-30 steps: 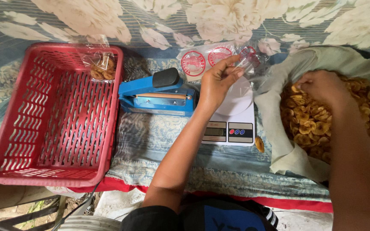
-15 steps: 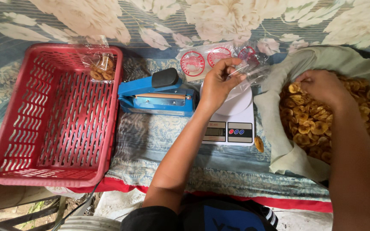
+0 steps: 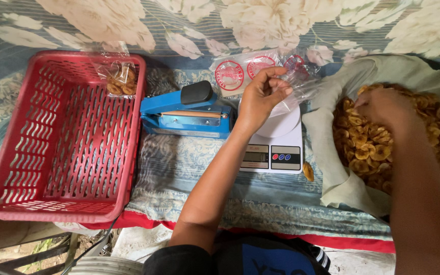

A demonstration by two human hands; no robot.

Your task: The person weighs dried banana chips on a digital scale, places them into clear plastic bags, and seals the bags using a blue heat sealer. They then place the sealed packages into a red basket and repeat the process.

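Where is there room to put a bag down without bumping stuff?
Most of the red basket is bare; one filled bag lies in its far corner. Cloth below the blue sealer is bare too. Around the scale and chips sack, it's crowded.

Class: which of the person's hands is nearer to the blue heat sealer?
Left. The left hand is just right of the blue heat sealer, over the scale; the right hand is farther right, in the chips.

Left hand [image 3: 260,99] raised, fingers pinched in a closed grip, right hand [image 3: 383,104] palm down, fingers curled.
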